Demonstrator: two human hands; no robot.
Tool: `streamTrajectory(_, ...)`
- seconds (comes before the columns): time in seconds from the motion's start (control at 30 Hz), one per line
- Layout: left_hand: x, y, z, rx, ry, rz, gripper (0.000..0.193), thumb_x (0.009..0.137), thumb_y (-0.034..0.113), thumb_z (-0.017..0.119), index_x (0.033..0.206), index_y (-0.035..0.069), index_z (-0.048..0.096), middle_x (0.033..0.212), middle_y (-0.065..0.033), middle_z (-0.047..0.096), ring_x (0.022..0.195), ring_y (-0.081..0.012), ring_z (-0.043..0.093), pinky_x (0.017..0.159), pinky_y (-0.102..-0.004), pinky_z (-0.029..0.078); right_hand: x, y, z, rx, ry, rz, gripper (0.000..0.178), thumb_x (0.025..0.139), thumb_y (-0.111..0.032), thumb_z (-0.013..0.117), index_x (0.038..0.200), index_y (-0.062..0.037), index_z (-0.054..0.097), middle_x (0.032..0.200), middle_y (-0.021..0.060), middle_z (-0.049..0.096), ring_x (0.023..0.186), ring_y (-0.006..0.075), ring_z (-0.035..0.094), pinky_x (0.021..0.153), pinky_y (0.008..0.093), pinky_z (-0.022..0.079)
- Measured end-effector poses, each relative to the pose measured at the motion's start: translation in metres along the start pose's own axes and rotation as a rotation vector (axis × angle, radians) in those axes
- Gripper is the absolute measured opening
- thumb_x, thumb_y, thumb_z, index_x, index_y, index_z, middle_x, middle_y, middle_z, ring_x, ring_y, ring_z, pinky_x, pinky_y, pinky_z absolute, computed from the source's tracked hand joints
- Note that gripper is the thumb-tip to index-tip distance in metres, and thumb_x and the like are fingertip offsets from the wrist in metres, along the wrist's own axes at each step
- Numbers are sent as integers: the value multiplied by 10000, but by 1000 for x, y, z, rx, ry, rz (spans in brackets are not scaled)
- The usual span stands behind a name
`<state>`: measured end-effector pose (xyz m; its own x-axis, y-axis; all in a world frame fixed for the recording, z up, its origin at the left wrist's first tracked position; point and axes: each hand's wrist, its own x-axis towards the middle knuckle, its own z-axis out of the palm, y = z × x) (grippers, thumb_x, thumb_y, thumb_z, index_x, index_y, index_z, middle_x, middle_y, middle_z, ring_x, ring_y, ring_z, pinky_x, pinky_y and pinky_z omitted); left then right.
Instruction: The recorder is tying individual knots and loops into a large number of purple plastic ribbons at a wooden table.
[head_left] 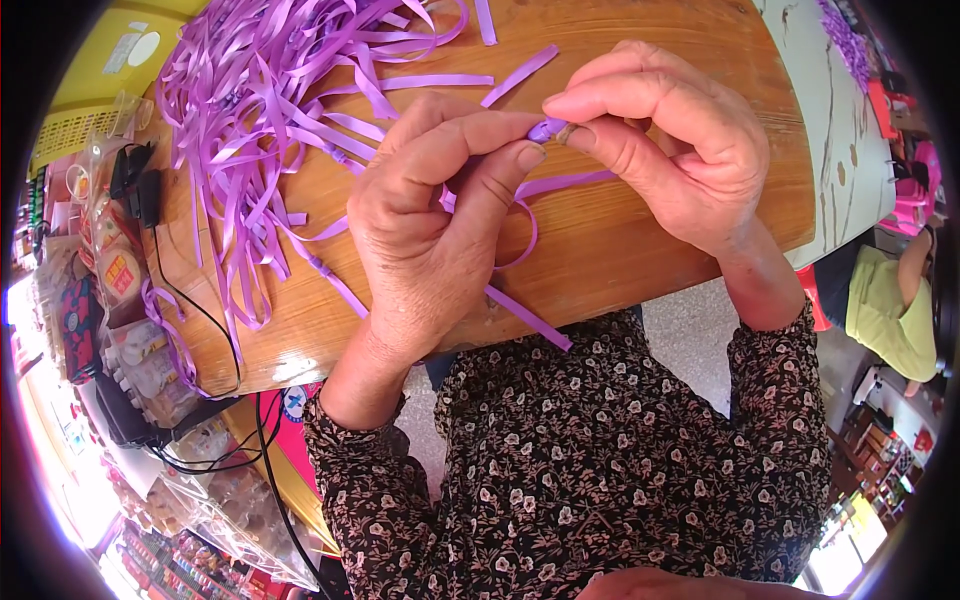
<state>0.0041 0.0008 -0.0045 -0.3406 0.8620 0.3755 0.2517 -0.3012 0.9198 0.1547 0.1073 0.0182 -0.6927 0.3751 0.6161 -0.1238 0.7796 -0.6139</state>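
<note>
Above the wooden table, my left hand (430, 215) pinches a purple ribbon (541, 131) between thumb and forefinger. The ribbon is bunched into a small knot-like lump there. My right hand (685, 150) meets it from the other side, thumb and fingertips closed on the ribbon's end by the lump. Loose tails of ribbon hang below my hands and cross the wood. Just how the lump is folded is too small to tell. Beyond my left hand lies a big tangled pile of purple ribbons (250, 110), several with small knots along them.
The wooden table (640, 245) has a pale marbled surface (850, 150) at its right. A yellow basket (85, 110) stands at the far left. Near it are a black cable (185, 290) and plastic-wrapped packages (150, 365). At the right is a person in a yellow-green shirt (895, 305).
</note>
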Motion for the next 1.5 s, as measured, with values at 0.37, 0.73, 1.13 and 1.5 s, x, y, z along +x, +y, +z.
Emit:
streamTrajectory(0.37, -2, -1, 2, -23, 25, -20, 139, 756, -37, 678, 886, 12, 672, 725, -14, 537, 648, -83, 480, 563, -204, 384, 0, -1, 0, -66, 0, -18, 180, 734, 91, 663, 903, 33, 644, 835, 109, 622, 684, 145, 571, 561, 224, 437)
streamTrajectory(0.73, -4, -2, 3, 55, 49, 22, 145, 739, -40, 692, 867, 27, 679, 711, 3, 561, 602, -66, 443, 515, -192, 346, -1, -4, 0, -71, -18, -3, 179, 729, 92, 665, 897, 31, 649, 823, 108, 625, 651, 129, 575, 526, 207, 432)
streamTrajectory(1.13, -7, -3, 2, -106, -3, -56, 122, 780, -45, 651, 888, 7, 675, 782, -24, 570, 655, -64, 469, 550, -188, 381, 1, 0, -5, -56, -89, -108, 196, 712, 133, 640, 902, 83, 633, 826, 163, 608, 652, 178, 592, 515, 226, 451)
streamTrajectory(1.5, -13, -2, 2, -1, -27, 86, 141, 797, -68, 616, 924, -14, 643, 872, -63, 584, 819, -120, 525, 755, -214, 411, 0, -2, -6, -82, -91, -191, 264, 681, 156, 633, 937, 92, 621, 812, 168, 592, 612, 173, 551, 468, 224, 405)
